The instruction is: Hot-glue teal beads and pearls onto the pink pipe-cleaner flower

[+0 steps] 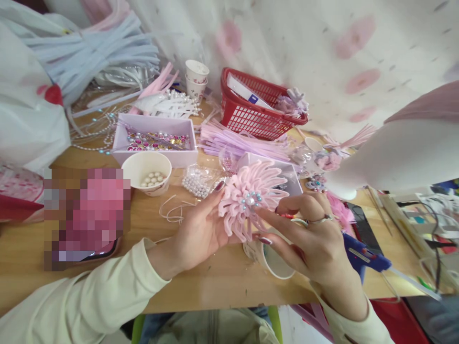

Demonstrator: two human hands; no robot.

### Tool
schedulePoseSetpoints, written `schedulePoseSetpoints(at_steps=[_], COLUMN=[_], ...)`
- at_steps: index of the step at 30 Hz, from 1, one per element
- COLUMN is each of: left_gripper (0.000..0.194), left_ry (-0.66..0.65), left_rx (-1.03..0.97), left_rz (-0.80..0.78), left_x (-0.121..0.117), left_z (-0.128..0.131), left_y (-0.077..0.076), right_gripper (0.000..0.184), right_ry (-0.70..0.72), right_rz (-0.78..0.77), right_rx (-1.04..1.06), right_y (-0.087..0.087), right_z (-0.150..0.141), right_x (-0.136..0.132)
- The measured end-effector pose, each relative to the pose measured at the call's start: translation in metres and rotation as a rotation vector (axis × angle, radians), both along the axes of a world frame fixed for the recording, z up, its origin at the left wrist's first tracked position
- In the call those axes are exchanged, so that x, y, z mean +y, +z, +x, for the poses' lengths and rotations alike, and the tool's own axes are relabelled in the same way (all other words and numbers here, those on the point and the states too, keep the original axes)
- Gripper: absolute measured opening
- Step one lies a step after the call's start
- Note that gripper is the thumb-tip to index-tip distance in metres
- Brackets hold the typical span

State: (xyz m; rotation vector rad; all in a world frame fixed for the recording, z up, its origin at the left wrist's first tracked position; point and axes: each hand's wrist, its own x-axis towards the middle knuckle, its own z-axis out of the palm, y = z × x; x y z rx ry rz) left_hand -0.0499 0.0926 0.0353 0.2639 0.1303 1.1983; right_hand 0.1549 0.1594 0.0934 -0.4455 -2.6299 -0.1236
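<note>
A pink flower of looped fuzzy pipe cleaners (234,184), with a white pearl and small blue beads at its centre, is held up above the table. My left hand (195,239) grips it from the left and beneath, thumb at its edge; the fingers behind the petals are partly hidden. My right hand (311,234) reaches in from the right, the index fingertip at the beaded centre. Its thumb is apart from that finger, near the lower petals, and other fingers are bent. Behind the right hand, a paper cup (276,267) is partly covered.
A blue glue gun (366,255) lies right. Left stand a paper cup of pearls (146,167) and a lilac box of gems (156,155). Behind are a red basket (247,119) and lilac pipe cleaners (236,141). A white rounded form (401,153) juts in from the right.
</note>
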Motion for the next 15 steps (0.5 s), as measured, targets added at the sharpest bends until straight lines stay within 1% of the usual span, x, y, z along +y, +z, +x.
schedulePoseSetpoints(at_steps=[5,9,15], left_gripper=[0.032,0.036,0.033], left_ry=[-0.003,0.001,-0.010], left_rx=[0.036,0.050,0.012], left_rz=[0.003,0.002,-0.006], left_x=[0.0000,0.0001,0.0012], left_z=[-0.0006,-0.0007,0.0003], left_y=[-0.0010,-0.0016,-0.0021], right_gripper=[0.026,0.028,0.030], right_ry=[-0.025,0.006,0.009], right_rz=[0.035,0.051,0.046], right_rx=[0.028,0.091,0.050], right_y=[-0.0005,0.0013,-0.0020], right_z=[0.0012,0.0051,0.0036], right_x=[-0.0018,-0.0028,-0.0012])
